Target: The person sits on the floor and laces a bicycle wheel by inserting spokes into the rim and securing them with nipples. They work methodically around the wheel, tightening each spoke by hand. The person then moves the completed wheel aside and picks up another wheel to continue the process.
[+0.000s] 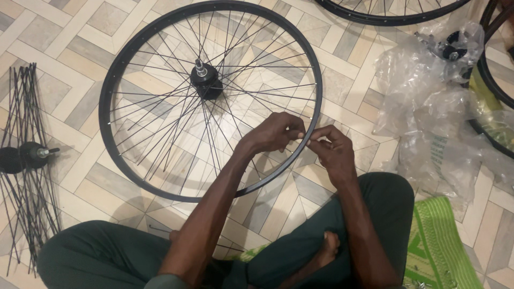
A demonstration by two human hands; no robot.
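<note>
Left hand (pixel 274 132) and right hand (pixel 332 150) both pinch the black metal spoked wheel rim (pixel 115 80) at its near-right edge on the patterned tile floor (pixel 64 48).

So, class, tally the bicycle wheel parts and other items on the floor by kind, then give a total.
Black wheel rims: 3 (one at the hands, one at the top edge, one at the right edge)
Loose hub with spokes: 1
Clear plastic wrapping heap: 1
Green mat: 1
Total: 6
</note>
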